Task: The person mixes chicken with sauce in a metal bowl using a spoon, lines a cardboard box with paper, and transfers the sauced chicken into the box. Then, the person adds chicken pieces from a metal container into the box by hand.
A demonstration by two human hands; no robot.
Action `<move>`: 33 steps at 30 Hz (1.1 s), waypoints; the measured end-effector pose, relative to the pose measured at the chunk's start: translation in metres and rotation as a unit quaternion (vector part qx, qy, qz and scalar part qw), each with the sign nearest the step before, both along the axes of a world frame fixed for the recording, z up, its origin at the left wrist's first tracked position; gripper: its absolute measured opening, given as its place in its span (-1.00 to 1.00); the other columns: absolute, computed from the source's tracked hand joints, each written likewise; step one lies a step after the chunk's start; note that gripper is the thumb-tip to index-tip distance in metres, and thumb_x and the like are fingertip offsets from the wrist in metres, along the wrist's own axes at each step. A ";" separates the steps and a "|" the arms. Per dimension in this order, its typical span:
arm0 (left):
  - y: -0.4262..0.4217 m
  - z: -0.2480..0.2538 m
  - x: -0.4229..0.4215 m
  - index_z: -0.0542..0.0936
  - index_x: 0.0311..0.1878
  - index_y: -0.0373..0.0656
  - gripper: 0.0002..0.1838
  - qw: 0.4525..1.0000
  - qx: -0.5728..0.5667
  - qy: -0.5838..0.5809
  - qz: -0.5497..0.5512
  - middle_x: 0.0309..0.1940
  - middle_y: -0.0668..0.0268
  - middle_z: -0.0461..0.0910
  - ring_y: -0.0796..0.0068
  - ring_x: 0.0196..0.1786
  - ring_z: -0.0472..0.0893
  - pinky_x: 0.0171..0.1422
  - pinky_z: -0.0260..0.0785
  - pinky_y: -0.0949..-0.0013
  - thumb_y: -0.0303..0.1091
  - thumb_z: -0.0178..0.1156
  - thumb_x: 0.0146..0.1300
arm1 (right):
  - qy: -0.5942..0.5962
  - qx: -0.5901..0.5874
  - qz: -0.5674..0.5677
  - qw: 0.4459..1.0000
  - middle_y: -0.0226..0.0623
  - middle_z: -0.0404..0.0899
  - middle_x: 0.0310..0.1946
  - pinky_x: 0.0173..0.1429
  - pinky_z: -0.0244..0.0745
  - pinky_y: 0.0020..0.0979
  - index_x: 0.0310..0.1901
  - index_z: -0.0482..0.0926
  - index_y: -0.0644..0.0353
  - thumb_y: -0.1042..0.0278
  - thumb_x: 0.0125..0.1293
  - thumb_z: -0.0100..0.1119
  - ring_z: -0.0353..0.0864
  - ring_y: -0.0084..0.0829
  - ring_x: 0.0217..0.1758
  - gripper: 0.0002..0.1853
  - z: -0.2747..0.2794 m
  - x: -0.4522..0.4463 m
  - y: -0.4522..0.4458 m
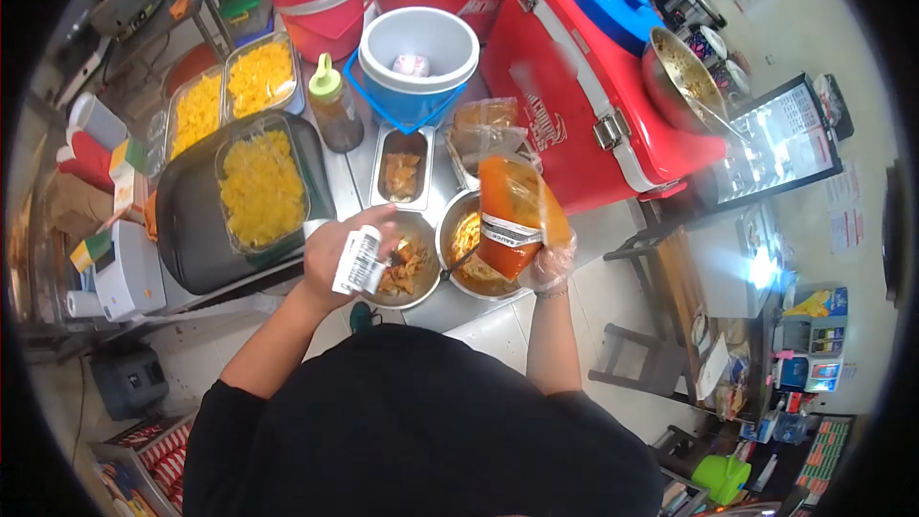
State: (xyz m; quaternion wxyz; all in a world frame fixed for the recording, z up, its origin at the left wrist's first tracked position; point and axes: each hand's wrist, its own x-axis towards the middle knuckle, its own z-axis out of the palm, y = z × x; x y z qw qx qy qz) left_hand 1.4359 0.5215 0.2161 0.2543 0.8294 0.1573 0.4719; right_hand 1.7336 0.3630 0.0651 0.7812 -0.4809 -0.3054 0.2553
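Steel-topped counter (343, 182) space ran beneath the two hands, with red coolers (574, 86) standing beyond the right hand's grip and tubs of yellow food (263, 187) off to the far side of the left hand. The right hand (550, 266), in a clear plastic glove, was closed around a pouch of orange sauce (507, 193), its printed band reading "SAUCE". That pouch hung tilted over the right bowl (458, 209), which lay just below the grip and held reddish-orange food with a dark-handled utensil across it. The left hand (325, 258) was raised beside the left bowl (414, 228), a printed white label (359, 260) lying against its fingers; whether it pinched the label or merely had it stuck on could not be told. As for progress, both bowls already had food in them: brown pieces lay in the left one, under the left hand, and the other looked coated. Plenty of sauce remained in the pouch, so the portioning seemed partway through rather than finished, though whether any had come from this pouch did not show. Beyond the bowls, between the two grips, a metal pan (379, 158) held more brown pieces.
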 end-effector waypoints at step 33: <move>0.001 0.174 0.004 0.51 -0.57 -0.23 -0.87 0.625 -0.081 -0.321 -0.707 -0.69 0.23 0.53 0.55 -0.71 0.36 -0.40 0.22 0.34 -0.46 0.16 0.06 | -0.530 -0.413 0.194 0.714 -0.18 0.59 -0.22 -0.04 0.45 -0.22 -0.14 0.59 0.03 0.30 0.06 0.17 0.55 -0.15 -0.15 -0.72 0.143 0.040 0.164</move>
